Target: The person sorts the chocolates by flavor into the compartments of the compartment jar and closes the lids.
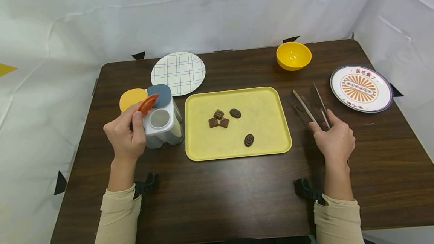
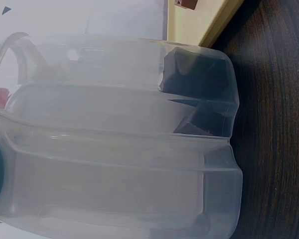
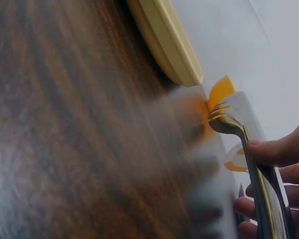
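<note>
My left hand pinches a raised orange lid between thumb and fingers. That lid belongs to a clear-sided container with a white top; one round opening shows beside it, while the yellow lid and blue lid lie flat. In my right hand is a pair of metal tongs, arms spread apart and pointing away from me. One arm ends in a fork-like tip. Nothing shows between the tongs' tips.
On the yellow tray lie three square chocolates and two oval ones. Behind the container is a checked plate. A yellow bowl and a patterned plate stand at the far right of the dark table.
</note>
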Action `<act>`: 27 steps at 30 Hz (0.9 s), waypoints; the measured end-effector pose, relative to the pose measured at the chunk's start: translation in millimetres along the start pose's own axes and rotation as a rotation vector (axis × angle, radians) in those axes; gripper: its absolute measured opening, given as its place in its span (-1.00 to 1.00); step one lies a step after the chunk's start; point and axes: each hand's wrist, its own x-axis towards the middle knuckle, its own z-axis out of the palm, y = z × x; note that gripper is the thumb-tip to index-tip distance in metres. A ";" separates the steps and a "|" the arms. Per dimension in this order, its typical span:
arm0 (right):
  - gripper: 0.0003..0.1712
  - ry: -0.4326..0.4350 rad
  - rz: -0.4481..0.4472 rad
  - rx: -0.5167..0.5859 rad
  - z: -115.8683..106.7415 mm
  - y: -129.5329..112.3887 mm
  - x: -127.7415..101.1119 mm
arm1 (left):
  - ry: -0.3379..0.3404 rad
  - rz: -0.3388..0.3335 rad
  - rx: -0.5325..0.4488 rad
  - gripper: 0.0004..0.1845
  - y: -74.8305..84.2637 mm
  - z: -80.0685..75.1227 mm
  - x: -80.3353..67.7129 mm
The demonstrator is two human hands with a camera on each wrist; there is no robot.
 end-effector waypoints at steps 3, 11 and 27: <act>-0.22 0.004 -0.005 0.000 0.9 1.6 0.1 | 0.000 0.001 -0.002 -0.55 -0.1 0.1 -0.1; -0.19 0.016 -0.016 -0.007 2.2 5.0 1.5 | 0.005 0.001 -0.001 -0.54 0.0 -0.3 -0.2; -0.09 -0.071 0.009 -0.030 1.9 7.0 1.8 | 0.015 0.017 0.001 -0.53 -1.3 1.2 -0.7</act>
